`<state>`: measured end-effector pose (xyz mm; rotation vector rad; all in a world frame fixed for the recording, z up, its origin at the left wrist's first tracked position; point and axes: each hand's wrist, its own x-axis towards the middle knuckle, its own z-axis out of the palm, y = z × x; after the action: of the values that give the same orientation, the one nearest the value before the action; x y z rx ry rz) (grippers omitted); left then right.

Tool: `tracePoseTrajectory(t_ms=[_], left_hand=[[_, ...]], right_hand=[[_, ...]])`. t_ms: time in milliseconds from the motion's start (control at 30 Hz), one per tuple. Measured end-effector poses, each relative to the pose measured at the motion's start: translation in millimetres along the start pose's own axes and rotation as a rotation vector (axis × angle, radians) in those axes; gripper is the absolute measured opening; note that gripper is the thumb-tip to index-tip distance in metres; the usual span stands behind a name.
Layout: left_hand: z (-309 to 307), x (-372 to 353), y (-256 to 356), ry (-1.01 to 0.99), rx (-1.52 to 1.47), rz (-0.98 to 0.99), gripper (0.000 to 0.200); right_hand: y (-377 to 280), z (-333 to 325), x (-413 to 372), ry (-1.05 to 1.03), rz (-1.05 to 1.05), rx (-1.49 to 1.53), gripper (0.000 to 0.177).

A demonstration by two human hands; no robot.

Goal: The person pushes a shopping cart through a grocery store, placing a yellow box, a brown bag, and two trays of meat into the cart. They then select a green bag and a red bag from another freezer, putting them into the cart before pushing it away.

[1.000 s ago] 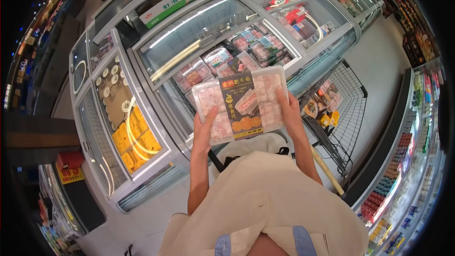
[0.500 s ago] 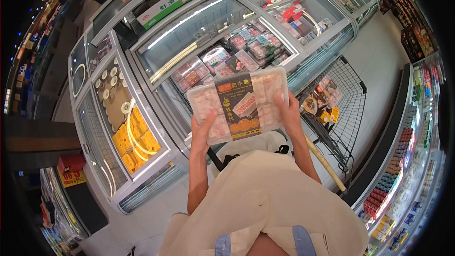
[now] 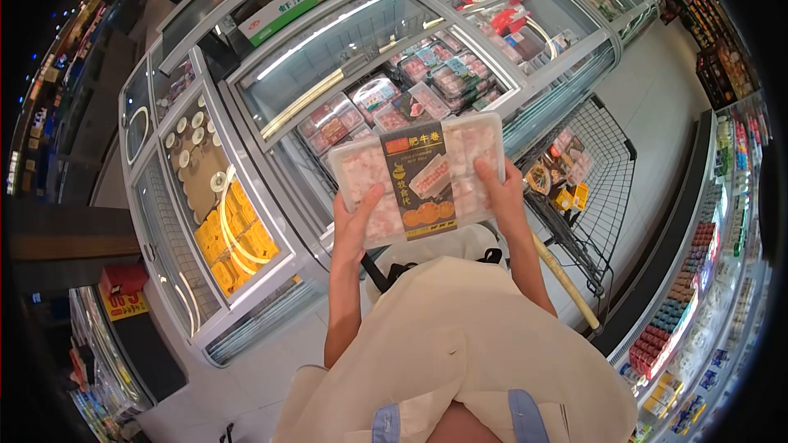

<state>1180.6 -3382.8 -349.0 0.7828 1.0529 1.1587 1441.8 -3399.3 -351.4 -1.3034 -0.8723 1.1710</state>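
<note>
Held out in front of my chest is a clear tray of sliced frozen meat rolls point(image 3: 476, 183), wrapped round the middle by a dark printed paper band. My left hand point(image 3: 355, 217) grips its left end, thumb on top. At the right end, my right hand point(image 3: 502, 189) has its thumb pressed on the lid and the fingers beneath, out of sight. Just beyond the tray, similar meat packs point(image 3: 423, 102) lie inside an open section of the chest freezer point(image 3: 314, 239).
A wire shopping cart point(image 3: 611, 184) with several packs in it stands to the right, its handle point(image 3: 566, 285) near my right forearm. Yellow packages point(image 3: 235, 238) fill a freezer section on the left. Stocked shelves point(image 3: 689, 279) line the far right.
The meat tray has shifted slightly to the right and is turned a little, with both hands moving along with it. The grip is the same.
</note>
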Motion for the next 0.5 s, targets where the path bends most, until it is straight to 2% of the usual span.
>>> tracePoseTrajectory(t_ms=[167, 367, 500], left_hand=[[-0.6, 2.6, -4.2, -0.055, -0.010, -0.028, 0.048], [-2.8, 7.3, -22.5, -0.094, 0.049, -0.160, 0.048], [-0.9, 7.6, -32.6, -0.106, 0.097, -0.202, 0.054]], right_hand=[[3.6, -4.0, -4.3, 0.031, 0.033, -0.014, 0.047], [11.1, -11.5, -17.2, 0.102, 0.102, -0.035, 0.048], [26.9, -19.1, -26.2, 0.150, 0.167, -0.043, 0.045]])
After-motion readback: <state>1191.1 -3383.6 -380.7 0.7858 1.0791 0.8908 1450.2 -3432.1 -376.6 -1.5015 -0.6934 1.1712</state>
